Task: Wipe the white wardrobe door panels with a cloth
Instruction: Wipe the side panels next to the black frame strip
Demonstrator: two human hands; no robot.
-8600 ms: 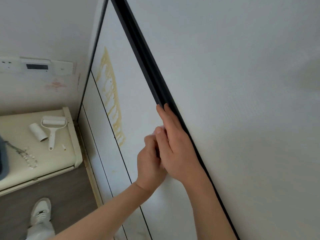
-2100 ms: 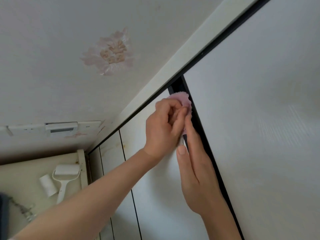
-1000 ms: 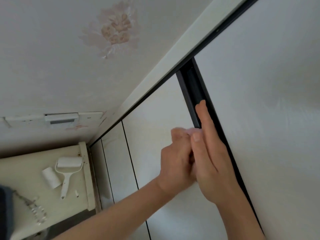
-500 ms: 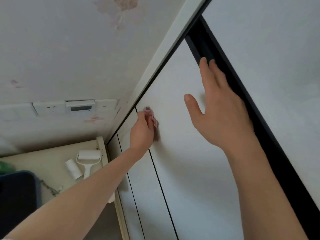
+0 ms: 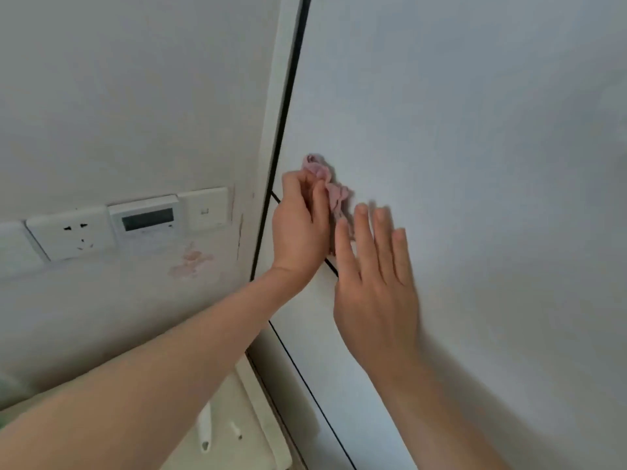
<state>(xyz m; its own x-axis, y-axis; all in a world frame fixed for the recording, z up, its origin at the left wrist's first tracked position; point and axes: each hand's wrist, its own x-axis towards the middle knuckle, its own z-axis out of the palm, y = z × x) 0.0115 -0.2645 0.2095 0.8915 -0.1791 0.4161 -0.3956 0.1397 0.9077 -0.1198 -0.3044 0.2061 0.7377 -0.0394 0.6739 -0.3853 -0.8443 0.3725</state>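
Since half a second ago both hands have come together low on the door: the right hand (image 5: 375,283) has dropped from the black frame edge up near the top and now lies flat on the white wardrobe door panel (image 5: 475,164), fingers straight and spread, grasping nothing, its fingertips just beside the cloth. The view has swung down with them, so the ceiling is gone from sight.

Nearest the camera, both bare forearms reach in from below. Under the left forearm a cream bench (image 5: 237,418) shows a white handle and a small white piece lying on it.

Further on, the left hand (image 5: 300,228) clenches round the pink cloth (image 5: 334,195), pressing it on the panel just right of the black seam (image 5: 281,130) that runs up the door's edge. The cloth bunches out above and to the right of the knuckles.

It looks soft, light and limp, so it probably folds rather than slides; a wad gathered in the palm, as now, seems the sound hold, with loose ends tucked in.

Beyond the seam, on the wall, sit a socket (image 5: 73,234), a small display unit (image 5: 147,218) and a switch (image 5: 203,209), with a pinkish stain (image 5: 191,261) below them.
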